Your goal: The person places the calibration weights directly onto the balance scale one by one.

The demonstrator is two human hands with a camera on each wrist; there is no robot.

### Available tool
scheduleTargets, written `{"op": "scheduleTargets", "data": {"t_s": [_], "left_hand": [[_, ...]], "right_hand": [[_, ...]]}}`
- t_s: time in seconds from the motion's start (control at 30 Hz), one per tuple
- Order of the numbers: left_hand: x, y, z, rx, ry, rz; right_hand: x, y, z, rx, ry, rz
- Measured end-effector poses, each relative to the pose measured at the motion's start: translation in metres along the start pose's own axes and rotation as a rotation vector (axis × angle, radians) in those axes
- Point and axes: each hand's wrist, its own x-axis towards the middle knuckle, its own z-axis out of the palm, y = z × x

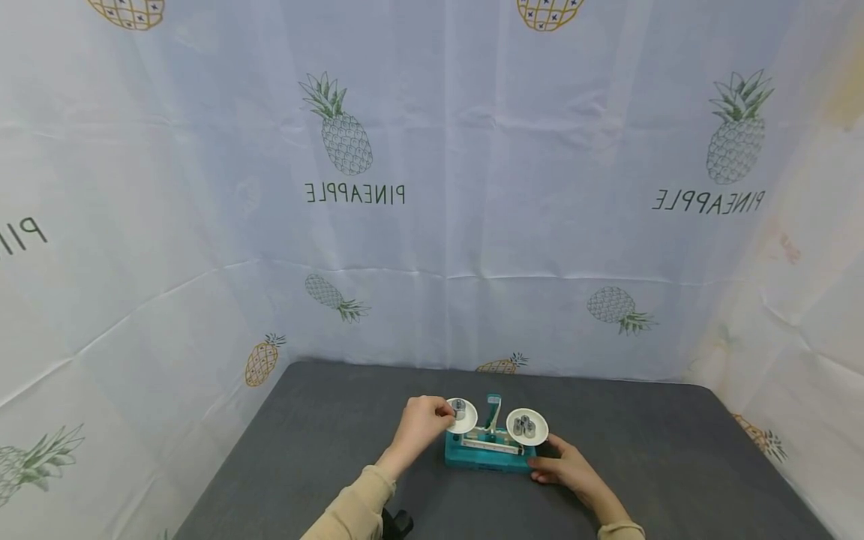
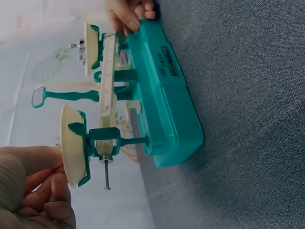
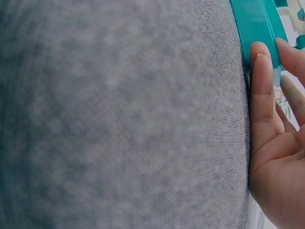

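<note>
Overhead, a dark grey surface (image 1: 324, 450) fills the lower part of the head view, walled on three sides by pale sheeting (image 1: 472, 150) printed with pineapples and mirrored lettering.

Left hand (image 1: 421, 425): fingers curled, tips gathered at the near edge of the left pan (image 1: 467, 421) of a teal balance scale (image 1: 487, 454). One small metal weight (image 1: 459, 409) stands on that pan, right at the fingertips; whether the fingers actually pinch the weight or only meet it cannot be told from the head view. In the left wrist view the hand (image 2: 33, 188) lies against the cream pan (image 2: 72, 145), with its fingers bent around the pan's rim.

Right hand (image 1: 563, 469): fingers straight and relaxed, laid flat against the right end of the scale's base. The right wrist view shows the fingers (image 3: 263, 95) extended along the teal edge (image 3: 257, 24), gripping nothing.

Beyond the right hand, the right pan (image 1: 527, 427) carries a cluster of metal weights (image 1: 523, 426). Between the two hands rise the pointer post (image 1: 493, 409) and the graduated beam (image 2: 107, 81). Beige sleeves (image 1: 358, 502) cover both forearms. A small dark object (image 1: 398, 523) sits at the bottom edge beside the left sleeve, too cropped to identify.
</note>
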Motion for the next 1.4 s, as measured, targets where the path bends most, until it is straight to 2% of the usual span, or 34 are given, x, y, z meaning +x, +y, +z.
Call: {"op": "scheduleTargets", "data": {"t_s": [0.23,0.47,0.7,0.97,1.07,1.23,1.4], "left_hand": [[0.0,0.0,-0.002,-0.005,0.0,-0.008],[0.0,0.001,-0.004,0.016,0.037,0.01],[-0.003,0.001,-0.008,-0.008,0.053,-0.007],[-0.006,-0.005,-0.014,0.018,0.113,0.051],[-0.007,-0.009,-0.017,0.021,0.119,0.056],[-0.01,-0.014,-0.023,0.032,0.098,0.058],[-0.013,-0.018,-0.027,0.134,0.118,0.084]], "right_hand": [[-0.001,-0.001,0.0,-0.004,0.002,-0.001],[-0.002,-0.001,-0.001,-0.006,0.014,0.005],[-0.001,-0.002,-0.001,-0.005,0.007,0.013],[-0.004,-0.005,-0.002,-0.023,-0.005,-0.007],[-0.007,-0.008,-0.003,-0.061,0.015,-0.018],[-0.013,-0.016,-0.008,-0.165,0.096,-0.075],[-0.019,-0.024,-0.019,-0.358,0.168,-0.144]]}}
